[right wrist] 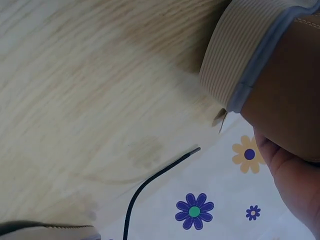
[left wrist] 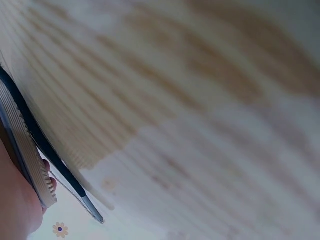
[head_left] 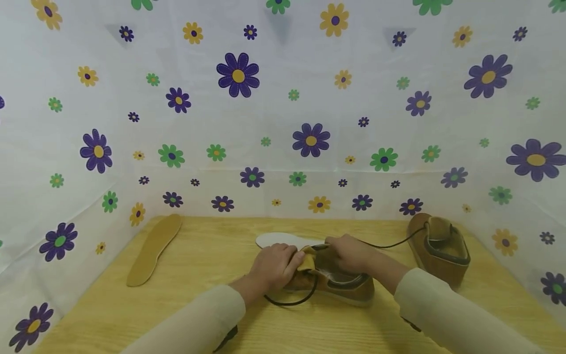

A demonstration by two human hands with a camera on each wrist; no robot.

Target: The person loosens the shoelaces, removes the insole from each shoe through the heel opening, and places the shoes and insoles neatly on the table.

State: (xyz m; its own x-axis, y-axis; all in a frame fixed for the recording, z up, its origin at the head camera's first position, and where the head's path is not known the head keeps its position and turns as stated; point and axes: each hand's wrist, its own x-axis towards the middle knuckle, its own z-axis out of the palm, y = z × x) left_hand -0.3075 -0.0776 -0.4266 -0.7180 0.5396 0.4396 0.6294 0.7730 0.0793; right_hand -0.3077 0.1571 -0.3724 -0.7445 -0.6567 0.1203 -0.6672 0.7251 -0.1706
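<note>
A brown shoe (head_left: 349, 290) with a pale sole lies on the table in the head view, toe to the left. My left hand (head_left: 276, 265) holds its front part, with the thumb against the folded tan tongue (head_left: 307, 259). At the opening, my right hand (head_left: 353, 253) grips the far side of the collar; some of its fingers are hidden. A loose dark lace (head_left: 294, 303) loops down on the near side. In the right wrist view the shoe's brown upper (right wrist: 285, 85) and ribbed sole fill the right edge, beside part of the right hand (right wrist: 295, 190).
A white insole (head_left: 276, 239) lies behind the shoe, partly covered. Far left lies a tan insole (head_left: 155, 250). A second brown shoe (head_left: 438, 255) stands at the right, its dark lace (head_left: 398, 244) trailing left. A flower-printed sheet (head_left: 283, 108) encloses the wooden table (head_left: 199, 319).
</note>
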